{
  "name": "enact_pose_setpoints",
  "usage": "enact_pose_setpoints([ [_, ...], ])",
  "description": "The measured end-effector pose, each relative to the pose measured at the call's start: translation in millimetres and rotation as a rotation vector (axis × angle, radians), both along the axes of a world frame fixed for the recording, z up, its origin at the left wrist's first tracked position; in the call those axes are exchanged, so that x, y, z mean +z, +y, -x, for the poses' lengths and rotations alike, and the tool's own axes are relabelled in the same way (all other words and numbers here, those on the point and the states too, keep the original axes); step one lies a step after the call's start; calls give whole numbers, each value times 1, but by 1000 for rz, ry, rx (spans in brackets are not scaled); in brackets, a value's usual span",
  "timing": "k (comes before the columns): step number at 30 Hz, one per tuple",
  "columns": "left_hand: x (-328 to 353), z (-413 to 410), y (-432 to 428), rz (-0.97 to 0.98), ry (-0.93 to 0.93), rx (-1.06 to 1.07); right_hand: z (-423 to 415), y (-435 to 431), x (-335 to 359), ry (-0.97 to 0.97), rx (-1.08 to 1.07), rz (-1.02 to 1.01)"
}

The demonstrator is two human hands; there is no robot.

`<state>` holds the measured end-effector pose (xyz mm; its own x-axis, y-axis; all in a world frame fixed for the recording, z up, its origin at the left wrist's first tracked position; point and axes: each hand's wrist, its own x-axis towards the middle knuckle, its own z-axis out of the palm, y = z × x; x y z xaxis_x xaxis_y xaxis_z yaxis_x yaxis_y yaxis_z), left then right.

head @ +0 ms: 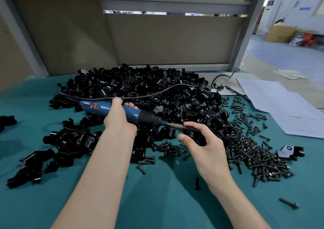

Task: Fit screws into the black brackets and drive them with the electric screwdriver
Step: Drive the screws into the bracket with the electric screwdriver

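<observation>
The left hand [116,122] gripped the electric screwdriver [135,115] at centre frame, fingers curled round the blue body just behind the black collar. The tool lay nearly horizontal, with its tip pointing toward the right of the frame. A red switch was visible on the rear section of the body. The black cable [157,93] left the rear end of the tool at the left and ran rightward across the top of the bracket pile.

The right hand [205,146] held a single black bracket [193,134] just right of centre, with the thumb on the near side and the fingers curled over the far side. The metal bit [175,125] met the bracket on its left face. The screw at the contact point could not be made out.

The main pile of black brackets [149,83] filled the upper middle of the teal table surface [157,202], behind both hands. A smaller group of brackets [70,141] lay at the left, beside the left forearm. One separate bracket [289,151] lay at the right edge of the screw heap.

The dark screws [254,151] were spread in a loose heap at the right of the frame, from just beside the right hand out toward the lower right. More screws lay between the two forearms. One loose screw [196,183] lay near the right wrist, and another [289,203] lay well apart at the lower right.

White paper sheets [280,106] lay at the upper right of the table.
</observation>
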<state>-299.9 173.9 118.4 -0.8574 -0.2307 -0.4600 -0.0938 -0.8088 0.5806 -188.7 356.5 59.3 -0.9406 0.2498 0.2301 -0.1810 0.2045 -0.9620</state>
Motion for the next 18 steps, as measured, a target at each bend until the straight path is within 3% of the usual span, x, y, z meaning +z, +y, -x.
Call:
enact_pose_setpoints([
  [18,-2,1,4,-4,23,0,0,0,6,-40,-30,-22],
])
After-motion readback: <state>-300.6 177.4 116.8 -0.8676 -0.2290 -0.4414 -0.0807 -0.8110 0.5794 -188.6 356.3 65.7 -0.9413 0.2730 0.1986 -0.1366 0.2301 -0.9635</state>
